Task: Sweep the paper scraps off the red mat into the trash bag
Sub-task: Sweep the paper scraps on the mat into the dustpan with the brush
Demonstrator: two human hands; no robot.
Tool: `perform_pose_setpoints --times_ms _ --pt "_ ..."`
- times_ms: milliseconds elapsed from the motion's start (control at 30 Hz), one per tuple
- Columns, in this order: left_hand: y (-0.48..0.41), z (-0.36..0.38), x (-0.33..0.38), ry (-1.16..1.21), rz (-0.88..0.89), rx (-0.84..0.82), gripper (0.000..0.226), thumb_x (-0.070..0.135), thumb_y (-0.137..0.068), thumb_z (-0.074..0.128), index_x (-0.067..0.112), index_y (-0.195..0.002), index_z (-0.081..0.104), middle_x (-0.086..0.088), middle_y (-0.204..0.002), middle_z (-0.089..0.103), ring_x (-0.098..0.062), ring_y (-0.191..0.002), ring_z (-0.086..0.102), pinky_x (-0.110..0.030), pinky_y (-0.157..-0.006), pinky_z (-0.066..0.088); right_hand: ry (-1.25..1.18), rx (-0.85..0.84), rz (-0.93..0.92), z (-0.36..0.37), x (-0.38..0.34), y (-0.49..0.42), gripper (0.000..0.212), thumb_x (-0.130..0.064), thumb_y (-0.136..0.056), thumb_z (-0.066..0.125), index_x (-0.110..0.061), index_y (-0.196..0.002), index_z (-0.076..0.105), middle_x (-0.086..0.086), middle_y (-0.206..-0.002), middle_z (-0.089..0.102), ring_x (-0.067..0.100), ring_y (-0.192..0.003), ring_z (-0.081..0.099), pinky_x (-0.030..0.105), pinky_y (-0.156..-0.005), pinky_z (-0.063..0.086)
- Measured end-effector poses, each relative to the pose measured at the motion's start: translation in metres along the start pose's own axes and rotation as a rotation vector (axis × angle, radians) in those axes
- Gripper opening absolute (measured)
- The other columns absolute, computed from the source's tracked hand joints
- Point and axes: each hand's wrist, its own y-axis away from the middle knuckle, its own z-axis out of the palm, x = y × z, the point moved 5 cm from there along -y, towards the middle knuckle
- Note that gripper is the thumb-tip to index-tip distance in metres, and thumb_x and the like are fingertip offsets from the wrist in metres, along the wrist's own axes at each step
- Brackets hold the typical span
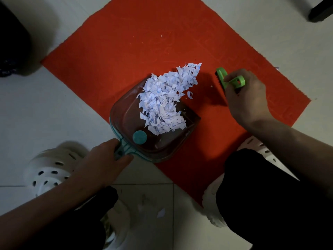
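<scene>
At the far left a dark shape (12,38) is sitting; I cannot tell what it is. The left hand (100,163) is gripping the clear dustpan (126,127) by its handle. The paper scraps (165,101) are lying partly in it, partly on the red mat (126,42). The right hand (246,98) is holding a green brush (228,80) just right of the pile.

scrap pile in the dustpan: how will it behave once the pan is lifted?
Paper scraps are small, thin, loosely heaped: probably very light, apt to flutter or slide. Part of the heap spills past the lip of the dustpan onto the red mat, so that part likely stays behind.
</scene>
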Motion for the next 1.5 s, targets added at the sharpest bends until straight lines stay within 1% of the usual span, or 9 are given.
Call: perform_pose_setpoints --times_ms 200,367,567,733,867,1067,1267,1367,1500 --pt "0.0 0.0 0.0 -0.001 -0.009 -0.001 0.028 0.036 -0.086 0.065 0.012 -0.079 0.052 -0.011 -0.073 0.062 -0.03 -0.064 0.061 -0.042 -0.065 0.054 0.03 -0.182 -0.063 0.018 -0.002 0.01 0.021 -0.003 -0.087 0.057 -0.015 -0.1 0.069 0.01 -0.096 0.068 0.025 -0.081 0.061 0.03 -0.071 0.042" --pt "0.0 0.0 0.0 -0.002 0.004 0.001 0.03 0.035 -0.085 0.066 0.012 -0.074 0.05 -0.012 -0.07 0.062 -0.029 -0.06 0.06 -0.043 -0.063 0.054 -0.155 -0.136 -0.085 0.01 -0.014 0.025 0.023 -0.012 -0.08 0.052 -0.015 -0.094 0.07 -0.001 -0.083 0.065 0.003 -0.068 0.055 0.009 -0.063 0.036" --pt "0.0 0.0 -0.001 0.006 -0.001 0.004 0.03 0.035 -0.085 0.066 0.012 -0.075 0.05 -0.011 -0.07 0.062 -0.03 -0.06 0.06 -0.043 -0.063 0.055 0.059 -0.058 0.022 0.002 0.022 0.006 0.022 -0.007 -0.086 0.053 -0.014 -0.102 0.067 0.015 -0.096 0.063 0.031 -0.077 0.057 0.034 -0.066 0.04" --pt "-0.001 0.001 -0.001 -0.012 -0.009 0.003 0.028 0.036 -0.085 0.066 0.013 -0.076 0.051 -0.009 -0.07 0.062 -0.027 -0.06 0.059 -0.042 -0.063 0.054 0.044 -0.236 -0.151 0.02 0.0 0.02 0.027 -0.012 -0.079 0.052 -0.013 -0.098 0.07 0.009 -0.099 0.069 0.028 -0.094 0.062 0.032 -0.084 0.044" --pt "-0.001 0.0 0.001 -0.033 0.001 0.0 0.027 0.036 -0.086 0.065 0.013 -0.079 0.053 -0.009 -0.072 0.062 -0.025 -0.061 0.06 -0.04 -0.064 0.054 -0.026 -0.159 -0.22 0.011 -0.008 0.032 0.024 -0.008 -0.079 0.053 -0.011 -0.096 0.07 0.001 -0.09 0.063 0.018 -0.089 0.057 0.025 -0.082 0.039" --pt "0.001 0.001 0.001 -0.009 -0.002 -0.009 0.026 0.035 -0.087 0.065 0.018 -0.075 0.049 -0.007 -0.07 0.062 -0.022 -0.056 0.057 -0.037 -0.06 0.053 0.205 -0.1 -0.094 0.007 0.027 0.016 0.031 -0.016 -0.078 0.046 -0.008 -0.099 0.067 0.019 -0.092 0.061 0.04 -0.09 0.056 0.045 -0.079 0.045" --pt "0.0 0.0 0.001 -0.014 -0.008 -0.007 0.027 0.036 -0.086 0.065 0.015 -0.075 0.05 -0.009 -0.071 0.062 -0.025 -0.058 0.058 -0.041 -0.062 0.055 0.181 -0.302 -0.39 0.037 -0.003 0.037 0.03 -0.004 -0.077 0.053 -0.01 -0.103 0.067 0.014 -0.107 0.062 0.037 -0.097 0.057 0.047 -0.085 0.046" --pt "0.0 0.0 0.001 -0.01 -0.011 -0.016 0.028 0.036 -0.087 0.065 0.016 -0.074 0.049 -0.009 -0.071 0.061 -0.025 -0.058 0.057 -0.042 -0.063 0.055 0.232 -0.208 -0.424 0.027 0.002 0.04 0.032 0.001 -0.075 0.059 -0.01 -0.103 0.067 0.013 -0.109 0.062 0.037 -0.096 0.056 0.046 -0.082 0.044" --pt "0.002 -0.001 0.002 -0.008 -0.008 -0.012 0.028 0.036 -0.087 0.064 0.016 -0.075 0.049 -0.008 -0.071 0.061 -0.025 -0.059 0.059 -0.041 -0.062 0.055 0.32 -0.102 -0.292 0.017 0.025 0.03 0.027 -0.004 -0.078 0.055 -0.007 -0.101 0.068 0.019 -0.105 0.062 0.042 -0.092 0.056 0.049 -0.078 0.045"
